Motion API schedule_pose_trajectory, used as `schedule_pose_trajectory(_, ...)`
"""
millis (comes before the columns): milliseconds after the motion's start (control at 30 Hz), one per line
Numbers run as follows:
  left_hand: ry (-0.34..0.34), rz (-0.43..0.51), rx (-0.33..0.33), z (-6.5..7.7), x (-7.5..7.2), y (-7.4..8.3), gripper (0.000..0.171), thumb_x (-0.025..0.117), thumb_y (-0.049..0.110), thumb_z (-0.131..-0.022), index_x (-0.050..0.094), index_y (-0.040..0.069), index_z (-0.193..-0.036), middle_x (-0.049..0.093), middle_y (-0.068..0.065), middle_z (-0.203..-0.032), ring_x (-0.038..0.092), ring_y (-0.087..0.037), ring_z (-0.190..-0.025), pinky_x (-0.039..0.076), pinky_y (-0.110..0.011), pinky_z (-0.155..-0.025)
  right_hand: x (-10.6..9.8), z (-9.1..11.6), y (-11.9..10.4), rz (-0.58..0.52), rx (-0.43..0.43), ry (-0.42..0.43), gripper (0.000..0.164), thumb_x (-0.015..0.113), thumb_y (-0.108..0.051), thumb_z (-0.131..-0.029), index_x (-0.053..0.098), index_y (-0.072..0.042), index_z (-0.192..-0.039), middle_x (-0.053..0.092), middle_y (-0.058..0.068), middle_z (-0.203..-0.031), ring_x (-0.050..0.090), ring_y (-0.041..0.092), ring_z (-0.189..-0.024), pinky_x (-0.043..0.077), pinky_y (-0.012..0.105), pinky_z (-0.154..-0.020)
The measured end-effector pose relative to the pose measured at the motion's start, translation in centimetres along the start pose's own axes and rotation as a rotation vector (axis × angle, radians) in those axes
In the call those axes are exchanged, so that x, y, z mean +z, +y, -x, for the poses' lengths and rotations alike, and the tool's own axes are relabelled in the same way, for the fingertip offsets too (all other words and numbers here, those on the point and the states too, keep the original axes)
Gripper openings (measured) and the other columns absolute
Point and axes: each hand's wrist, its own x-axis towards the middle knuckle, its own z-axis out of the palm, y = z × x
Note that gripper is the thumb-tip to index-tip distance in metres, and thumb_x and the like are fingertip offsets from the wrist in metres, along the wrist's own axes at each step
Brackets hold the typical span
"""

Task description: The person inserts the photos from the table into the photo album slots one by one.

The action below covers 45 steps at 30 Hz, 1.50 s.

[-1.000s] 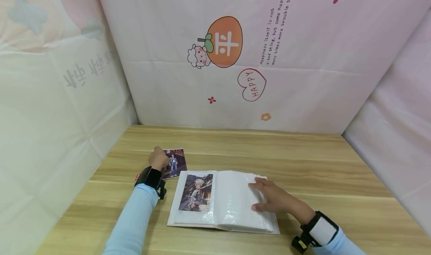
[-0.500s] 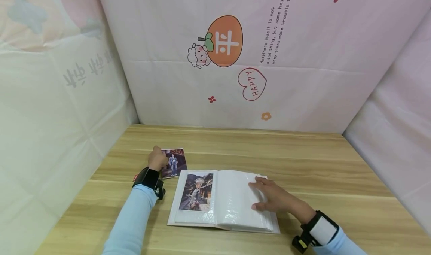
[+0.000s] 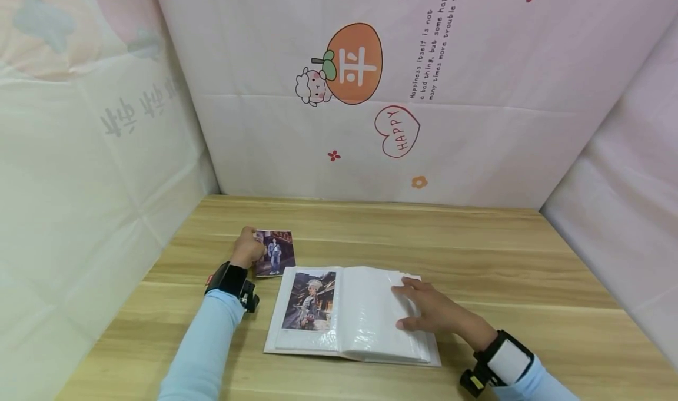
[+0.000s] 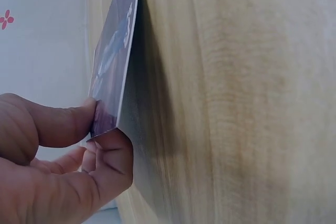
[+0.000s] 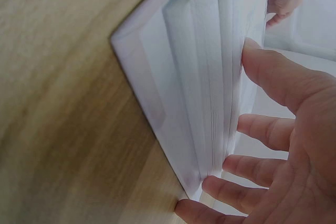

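Observation:
My left hand (image 3: 248, 248) pinches the left edge of a loose photo (image 3: 275, 254) of a standing figure in blue. In the left wrist view the thumb lies on the picture side and curled fingers sit behind the photo (image 4: 111, 66), which is lifted off the wood at the near end. An open photo album (image 3: 344, 354) lies just right of it, with a picture (image 3: 309, 301) in its left page sleeve. Spread fingers of my right hand (image 3: 436, 312) rest on the album's blank right page (image 3: 371, 312). The right wrist view shows the thick page stack (image 5: 207, 77) beside those fingertips.
A wooden table (image 3: 477, 254) lies under everything. White printed cloth (image 3: 254, 136) walls it in at the back and both sides. A small red item (image 3: 209, 279) shows partly behind the left wrist strap.
My left hand has shifted slightly left, and the photo has straightened and risen a little. The right hand and the album stay where they were.

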Motion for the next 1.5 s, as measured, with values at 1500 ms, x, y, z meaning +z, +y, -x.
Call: schedule_pose_trajectory(1500,-0.049,0.388,0.029,1.4,2.6,4.5,0.07,0.052,-0.011,-0.086,0.016,0.002,-0.144,0.045,-0.027,-0.114,0.054,-0.027,-0.086,0.049,-0.032,-0.068,0.0,0.2,0.2,-0.005,-0.027,0.009,0.069,0.071,-0.036,-0.08,0.047,0.004,-0.131,0.031,0.035,-0.136,0.028,0.056,-0.121,0.027,0.064,-0.093)
